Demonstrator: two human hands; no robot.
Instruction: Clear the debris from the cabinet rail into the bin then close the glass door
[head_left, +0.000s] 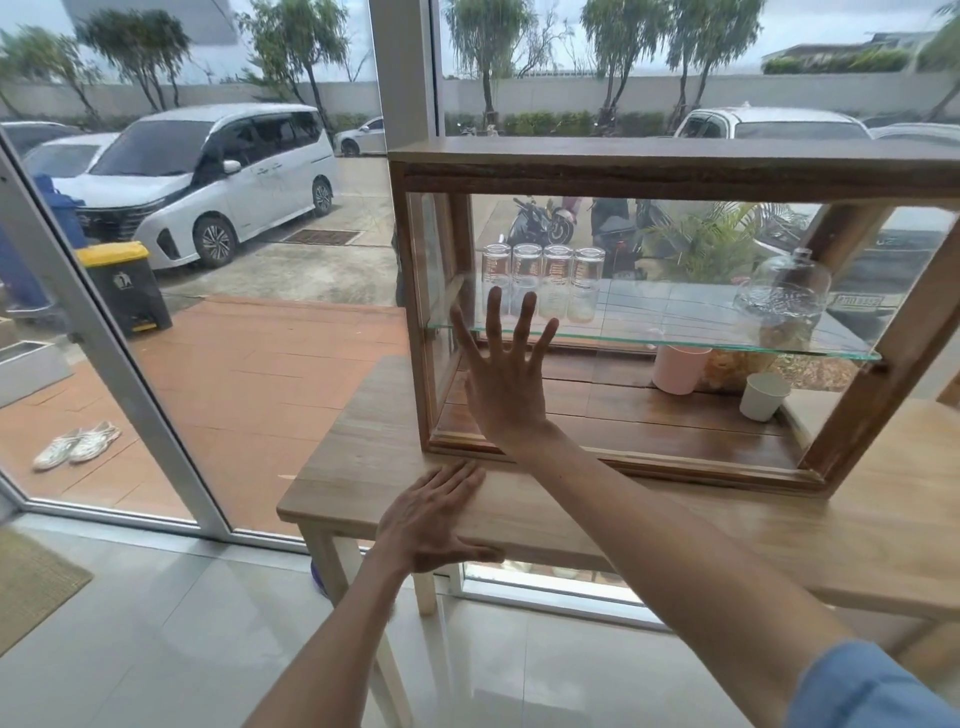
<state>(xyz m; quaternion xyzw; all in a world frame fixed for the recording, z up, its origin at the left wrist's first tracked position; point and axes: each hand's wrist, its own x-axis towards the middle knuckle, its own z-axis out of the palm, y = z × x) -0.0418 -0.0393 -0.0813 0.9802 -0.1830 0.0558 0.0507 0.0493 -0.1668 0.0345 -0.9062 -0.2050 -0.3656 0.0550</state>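
I press my right hand (506, 379), fingers spread, flat against the cabinet's glass door (597, 332); my left hand (434, 519), open, rests below the rail (649, 467). Next: slide the door shut.

A: What is blocked at the cabinet (670, 171)?

B: Its front left part is covered by the right hand (506, 384), spread flat with fingers apart, apparently on the glass door (467, 291). The bottom rail (675, 462) just below is met by the left hand (434, 514), laid flat.

A: And inside the cabinet?

B: The glass shelf (675, 338) is taken up by four glasses (543, 283) at left and a glass dome (784, 291) at right. Under it, at right, a pink cup (678, 369) and a white cup (762, 396) are found; the left floor is bare.
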